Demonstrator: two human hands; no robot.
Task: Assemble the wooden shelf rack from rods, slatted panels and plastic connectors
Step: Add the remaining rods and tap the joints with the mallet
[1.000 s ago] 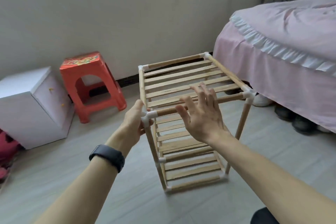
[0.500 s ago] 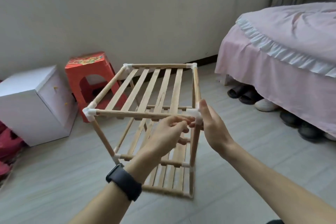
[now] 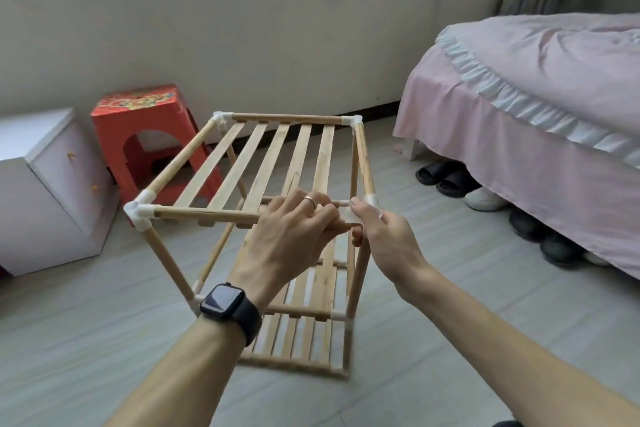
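the left hand (image 3: 294, 239) curls its fingers round the near top rod (image 3: 207, 216); the right hand (image 3: 388, 243) pinches the corner connector (image 3: 372, 200). the rack (image 3: 298, 156) stands on the floor (image 3: 104, 340), before the red stool (image 3: 145, 121). a skewed push could pop that joint or tip it.

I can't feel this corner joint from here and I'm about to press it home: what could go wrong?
Both hands crowd one corner: the left hand grips the near top rod and the right hand pinches the corner connector. A hard push may twist the wooden shelf rack, since nothing steadies its other corners. Both grips sit at the joint and could get nipped as it seats.
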